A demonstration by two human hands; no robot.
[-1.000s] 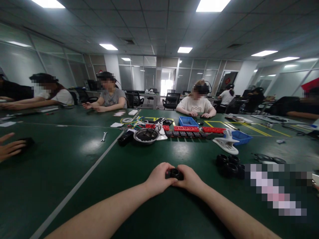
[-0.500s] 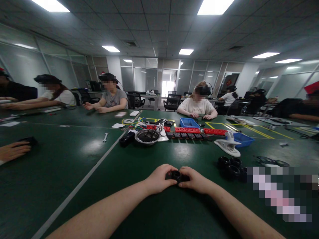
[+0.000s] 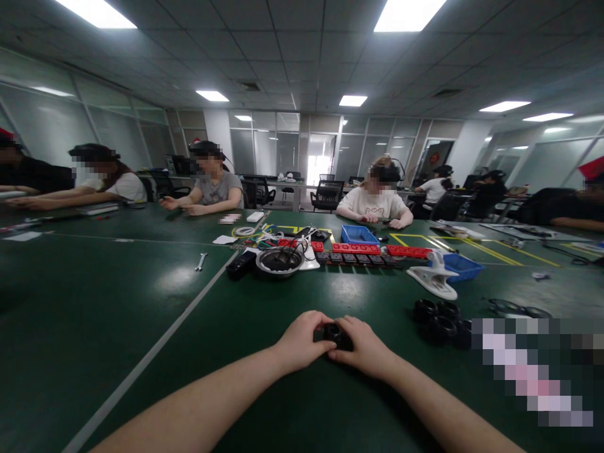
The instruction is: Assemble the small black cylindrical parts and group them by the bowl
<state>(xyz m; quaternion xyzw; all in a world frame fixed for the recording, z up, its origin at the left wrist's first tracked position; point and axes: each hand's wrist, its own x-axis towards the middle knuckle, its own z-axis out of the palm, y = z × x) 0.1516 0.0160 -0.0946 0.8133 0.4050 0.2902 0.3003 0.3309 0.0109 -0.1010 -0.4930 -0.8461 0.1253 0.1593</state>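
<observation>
Between my two hands, low over the near part of the green table (image 3: 226,352), is a small black ring-shaped part (image 3: 334,333) with a round opening on top. My left hand (image 3: 304,340) grips it from the left, thumb in front and fingers behind. From the right, my right hand (image 3: 361,345) closes on the same part, its thumb close to the left thumb. Much of the part is hidden by fingers, so its exact kind is unclear. Several black ring-shaped pieces (image 3: 442,328) stand in a cluster to the right of my hands.
A white clip-like stand (image 3: 433,284) lies beside a blue tray (image 3: 465,267). Further back are a metal bowl (image 3: 279,261), red power strips (image 3: 355,248) and another blue tray (image 3: 359,235). A wrench (image 3: 201,262) lies left. Several people sit around the table.
My right hand has shifted slightly left and closed further around the black part. At the far left, another person's hand and the dark object under it have gone from view.
</observation>
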